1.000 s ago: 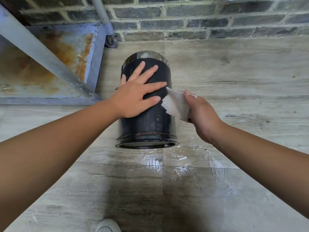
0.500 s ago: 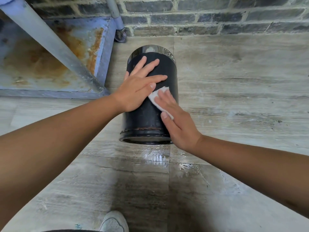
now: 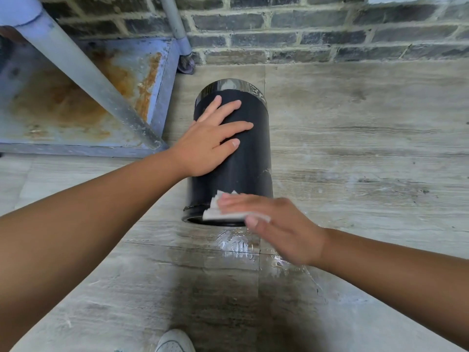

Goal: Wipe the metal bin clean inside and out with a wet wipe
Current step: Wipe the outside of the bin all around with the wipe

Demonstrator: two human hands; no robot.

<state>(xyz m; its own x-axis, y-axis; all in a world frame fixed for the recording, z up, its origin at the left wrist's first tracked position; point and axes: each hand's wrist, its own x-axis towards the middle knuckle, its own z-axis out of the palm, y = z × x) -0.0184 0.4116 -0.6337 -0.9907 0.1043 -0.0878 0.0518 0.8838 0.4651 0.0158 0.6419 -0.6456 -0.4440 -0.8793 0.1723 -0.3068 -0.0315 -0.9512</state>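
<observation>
Black bin on side | left hand flat on top | right hand flat, pressing wipe at rim

My left hand rests flat on the black bin. My right hand presses the wipe near its rim.

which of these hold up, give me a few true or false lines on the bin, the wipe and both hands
The metal bin lies on its side on the floor. True.
The left hand holds the wet wipe. False: it rests flat on the bin; the right hand presses the wipe.
The wipe is at the bin's end nearest the person. True.
The floor by that end is dry. False: it shines wet.
</observation>
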